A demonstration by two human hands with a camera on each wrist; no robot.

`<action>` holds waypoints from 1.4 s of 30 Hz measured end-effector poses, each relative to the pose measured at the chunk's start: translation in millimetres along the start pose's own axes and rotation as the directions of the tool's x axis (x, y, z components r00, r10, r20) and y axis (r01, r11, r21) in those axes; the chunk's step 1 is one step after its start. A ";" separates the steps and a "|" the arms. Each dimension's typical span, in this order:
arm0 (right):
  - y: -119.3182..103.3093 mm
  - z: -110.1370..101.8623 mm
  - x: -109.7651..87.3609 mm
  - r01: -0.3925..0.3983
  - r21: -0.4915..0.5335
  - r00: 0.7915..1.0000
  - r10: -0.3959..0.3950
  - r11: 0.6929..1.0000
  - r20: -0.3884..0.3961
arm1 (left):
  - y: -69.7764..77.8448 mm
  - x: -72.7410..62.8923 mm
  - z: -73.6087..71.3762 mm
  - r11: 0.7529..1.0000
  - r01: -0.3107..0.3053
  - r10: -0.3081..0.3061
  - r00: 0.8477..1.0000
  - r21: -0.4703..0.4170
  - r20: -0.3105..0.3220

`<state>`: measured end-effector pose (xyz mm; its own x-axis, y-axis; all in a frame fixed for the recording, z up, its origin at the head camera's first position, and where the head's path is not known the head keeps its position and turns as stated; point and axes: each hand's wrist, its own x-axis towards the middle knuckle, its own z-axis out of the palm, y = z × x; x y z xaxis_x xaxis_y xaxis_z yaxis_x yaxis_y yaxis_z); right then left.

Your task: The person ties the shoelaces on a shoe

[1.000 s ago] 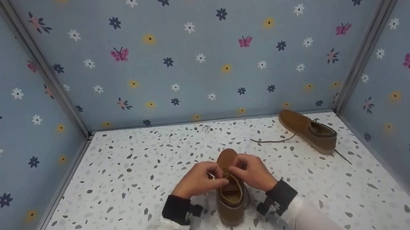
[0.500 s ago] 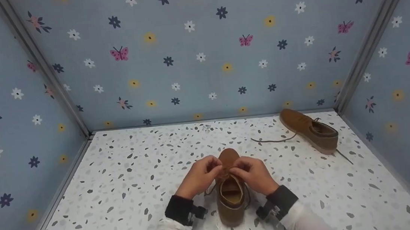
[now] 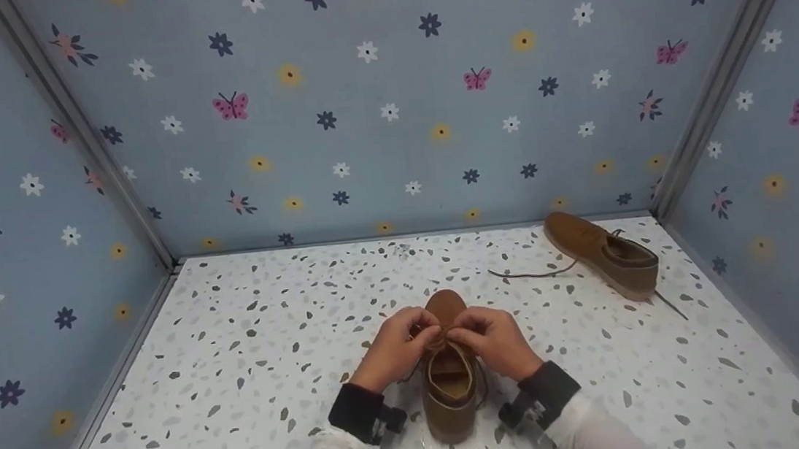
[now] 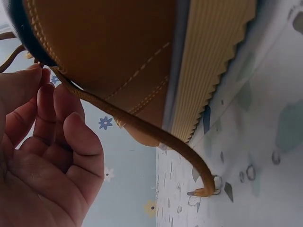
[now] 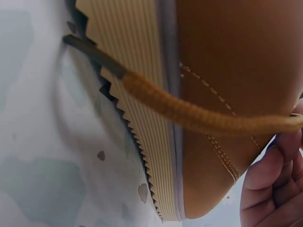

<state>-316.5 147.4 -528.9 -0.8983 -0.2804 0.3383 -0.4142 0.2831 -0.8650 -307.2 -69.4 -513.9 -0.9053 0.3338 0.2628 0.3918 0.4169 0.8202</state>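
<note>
A brown lace-up shoe [image 3: 452,421] stands on the floor, toe pointing away from me. Over its lacing, my left hand [image 3: 388,350] pinches the shoelace between thumb and fingertips. My right hand [image 3: 497,341] pinches the lacing from the other side, the two hands' fingertips nearly meeting. In the left wrist view, a loose end of the brown shoelace [image 4: 156,130] runs from beside the fingers down to the floor. The right wrist view has another lace end [image 5: 189,113] draped across the shoe's side, with my fingers [image 5: 262,172] partly cut off at the frame's edge.
A second brown shoe [image 3: 604,256] lies at the back right, its untied lace [image 3: 533,275] trailing left across the floor. The speckled white floor [image 3: 261,384] is bounded by blue floral panels [image 3: 392,144] at the back and both sides.
My left hand has drawn back from over the shoe's opening, its thumb now bent in at the lacing. A lace end now shows on the shoe's left. My right hand has hardly moved.
</note>
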 end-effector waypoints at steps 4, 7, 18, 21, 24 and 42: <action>-0.3 -0.2 -0.2 -0.003 0.011 1.000 0.003 1.000 0.003 | -0.1 0.2 0.8 1.000 0.013 -0.013 1.000 -0.005 0.014; 0.5 -0.2 -0.2 -0.009 0.020 1.000 0.009 1.000 0.004 | -0.3 0.5 1.4 1.000 0.010 -0.010 1.000 -0.006 0.023; 1.3 -10.0 1.9 -0.068 -0.072 0.995 0.073 0.995 0.068 | 0.9 -0.1 -0.1 0.998 0.033 -0.031 0.999 -0.060 0.038; -0.4 -14.8 2.5 -0.072 -0.068 0.994 0.077 0.995 0.073 | -0.5 0.8 -1.1 0.995 0.043 -0.039 0.998 -0.086 0.047; -4.3 -21.1 2.8 -0.054 -0.063 0.996 0.058 0.997 0.068 | -1.8 1.5 -2.4 0.992 0.056 -0.048 0.997 -0.116 0.063; -26.4 -2.7 -8.0 0.255 -0.156 0.966 -0.244 0.954 0.085 | -4.4 2.6 -4.1 0.991 0.052 -0.043 0.997 -0.122 0.070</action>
<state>-298.8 144.7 -507.8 -0.7544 -0.4175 0.5065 -0.6469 0.3418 -0.6817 -311.9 -73.7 -514.7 -0.9077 0.3736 0.1910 0.3215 0.3269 0.8887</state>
